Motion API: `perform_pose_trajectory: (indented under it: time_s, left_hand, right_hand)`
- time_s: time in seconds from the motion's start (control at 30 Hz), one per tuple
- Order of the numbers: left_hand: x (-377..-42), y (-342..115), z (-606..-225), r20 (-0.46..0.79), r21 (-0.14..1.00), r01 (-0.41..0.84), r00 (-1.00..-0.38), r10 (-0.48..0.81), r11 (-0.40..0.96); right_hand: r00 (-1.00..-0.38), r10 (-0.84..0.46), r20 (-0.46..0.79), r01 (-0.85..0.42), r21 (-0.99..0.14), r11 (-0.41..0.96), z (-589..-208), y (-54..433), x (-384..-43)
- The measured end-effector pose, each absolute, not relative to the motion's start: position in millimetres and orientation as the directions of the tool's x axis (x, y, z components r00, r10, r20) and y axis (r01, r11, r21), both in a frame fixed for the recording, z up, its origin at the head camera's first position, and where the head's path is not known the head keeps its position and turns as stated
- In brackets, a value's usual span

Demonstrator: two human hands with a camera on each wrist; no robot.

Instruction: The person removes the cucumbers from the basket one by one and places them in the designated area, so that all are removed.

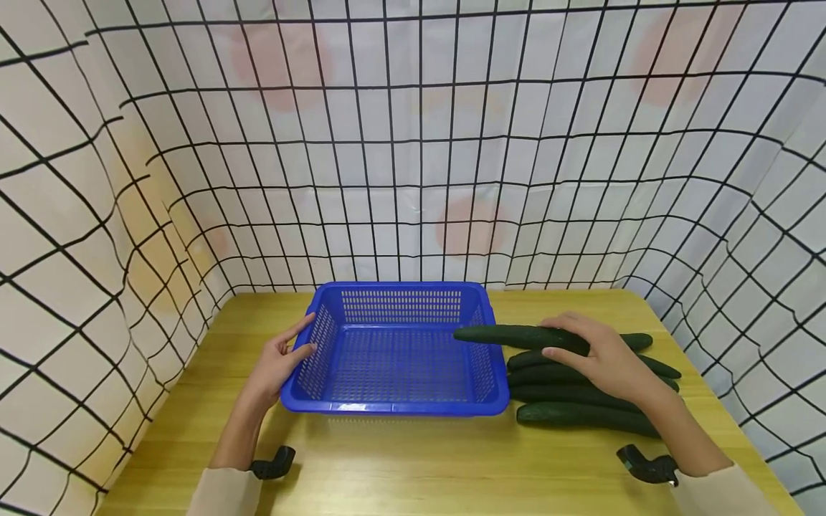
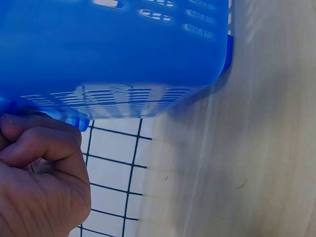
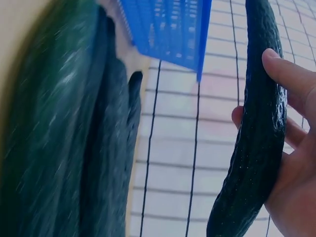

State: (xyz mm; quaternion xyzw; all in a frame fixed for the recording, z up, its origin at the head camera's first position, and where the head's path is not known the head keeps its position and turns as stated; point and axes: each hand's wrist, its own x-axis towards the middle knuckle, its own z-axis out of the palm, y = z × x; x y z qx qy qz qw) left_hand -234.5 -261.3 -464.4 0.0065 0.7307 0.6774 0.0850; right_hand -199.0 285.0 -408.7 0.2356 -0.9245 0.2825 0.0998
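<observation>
A blue plastic basket (image 1: 400,408) with slotted walls stands on the table, its inside bare. My left hand (image 1: 274,365) grips its left rim; in the left wrist view the curled fingers (image 2: 44,143) show beside the basket wall. My right hand (image 1: 609,358) holds a long dark green cucumber (image 1: 500,335) across its middle, thumb on one side and fingers on the other. The held cucumber's left end overlaps the basket's right rim in the head view. Under and in front of the right hand, several more cucumbers (image 1: 574,416) lie side by side.
The wooden table (image 1: 400,466) carries everything. White sheeting behind a black wire grid (image 1: 419,179) rises at the back and along both sides. Small black devices are strapped at the left wrist (image 1: 274,464) and right wrist (image 1: 645,466).
</observation>
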Motion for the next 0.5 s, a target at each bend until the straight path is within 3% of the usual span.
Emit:
perform_pose_trajectory:
  time_s: [0.17, 0.5]
  left_hand:
    - [-234.3, -261.8, -463.8, -0.115, 0.99, -0.105, -0.987, 0.113, 0.09]
    - [-224.3, -269.5, -464.4, -0.102, 0.99, -0.091, -0.989, 0.106, 0.107]
  right_hand:
    - [-0.881, -0.355, 0.313, -0.464, -0.428, 0.776, -411.0, 305.7, -182.9]
    - [-0.91, -0.318, 0.264, -0.407, -0.437, 0.802, -425.7, 332.8, -151.7]
